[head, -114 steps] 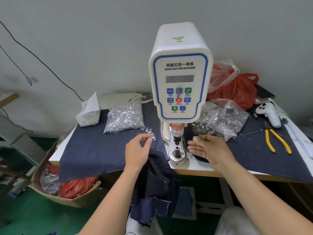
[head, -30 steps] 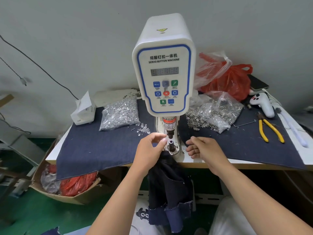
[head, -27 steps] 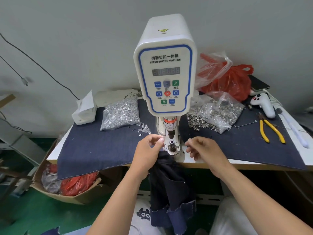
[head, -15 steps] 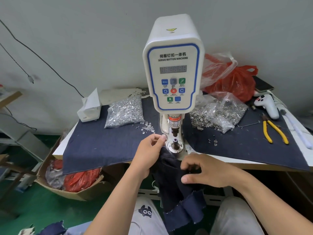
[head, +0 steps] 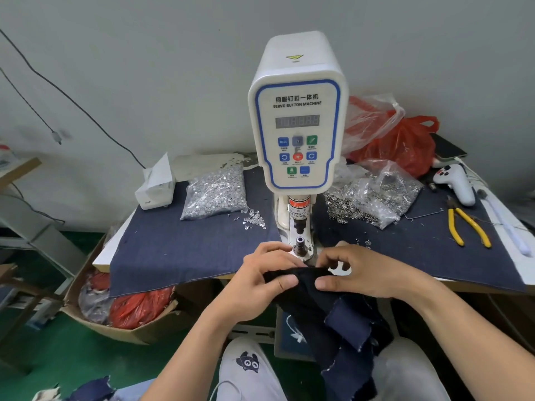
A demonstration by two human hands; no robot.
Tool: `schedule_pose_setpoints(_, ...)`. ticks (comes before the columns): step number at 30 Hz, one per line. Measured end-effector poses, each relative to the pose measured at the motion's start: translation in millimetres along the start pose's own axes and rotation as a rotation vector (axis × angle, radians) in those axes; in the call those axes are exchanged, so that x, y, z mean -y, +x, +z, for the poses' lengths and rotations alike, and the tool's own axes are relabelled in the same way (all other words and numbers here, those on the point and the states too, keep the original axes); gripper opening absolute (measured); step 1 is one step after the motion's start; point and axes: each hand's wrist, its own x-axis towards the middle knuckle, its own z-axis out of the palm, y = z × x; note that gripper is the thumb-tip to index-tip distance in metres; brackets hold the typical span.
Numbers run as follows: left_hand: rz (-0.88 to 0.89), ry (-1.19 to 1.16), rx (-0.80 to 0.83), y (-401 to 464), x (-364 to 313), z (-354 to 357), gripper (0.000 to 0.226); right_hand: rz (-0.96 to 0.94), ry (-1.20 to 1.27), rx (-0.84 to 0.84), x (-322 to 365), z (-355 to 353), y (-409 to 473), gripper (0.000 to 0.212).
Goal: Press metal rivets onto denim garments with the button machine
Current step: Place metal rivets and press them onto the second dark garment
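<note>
The white servo button machine stands at the middle of the table, its lower die just beyond my fingers. A dark denim garment hangs from the table's front edge down over my lap. My left hand and my right hand both pinch the garment's top edge, thumbs on the near side, directly in front of the die. A clear bag of silver rivets lies left of the machine, with loose rivets beside it. A bag of metal caps lies on the right.
Blue denim cloth covers the table. Yellow pliers, a white controller, a phone and a red plastic bag sit at the right. A tissue box stands at left. A cardboard box with red bags is under the table.
My right hand left the table beside the die and took hold of the garment's top edge. Both hands now bunch the cloth together just in front of the die.
</note>
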Motion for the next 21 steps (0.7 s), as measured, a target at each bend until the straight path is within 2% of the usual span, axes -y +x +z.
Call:
schedule_pose_setpoints(2, -0.036, -0.145, 0.008, -1.9, 0.7, 4.2, 0.020, 0.036, -0.057, 0.023, 0.1, -2.9, -1.2, 0.017)
schedule_pose_setpoints(5, -0.186, -0.410, 0.030, -3.6, -2.0, 7.8, 0.019, 0.028, -0.088, -0.003, 1.9, -3.7, -5.3, 0.021)
schedule_pose_setpoints(7, -0.258, -0.461, 0.057, -3.5, -4.5, 8.0, 0.016, -0.011, -0.072, -0.037, 4.3, -3.1, -6.8, 0.024)
schedule_pose_setpoints(10, -0.243, -0.212, 0.149, -1.5, -7.4, 6.1, 0.022, -0.087, 0.018, -0.050, 6.2, 0.0, -7.3, 0.022)
schedule_pose_setpoints(12, -0.215, -0.144, 0.174, -0.7, -8.1, 2.4, 0.020, -0.090, 0.077, -0.022, 2.7, -0.1, -7.1, 0.021)
schedule_pose_setpoints(15, -0.217, -0.174, 0.126, 1.5, -10.6, -4.0, 0.019, -0.028, 0.006, 0.095, -4.6, -1.9, -4.7, 0.020)
schedule_pose_setpoints(17, -0.193, -0.011, 0.083, 4.4, -9.4, -2.3, 0.024, -0.007, -0.027, 0.108, -10.1, -0.8, -1.7, 0.025)
schedule_pose_setpoints(19, -0.086, 0.218, -0.027, 7.8, -9.9, 2.9, 0.014, -0.010, 0.005, 0.068, -13.7, -0.3, 0.4, 0.029)
schedule_pose_setpoints(21, 0.036, 0.276, -0.118, 10.5, -9.1, 8.6, 0.014, -0.025, 0.070, 0.050, -16.0, -0.4, 0.0, 0.029)
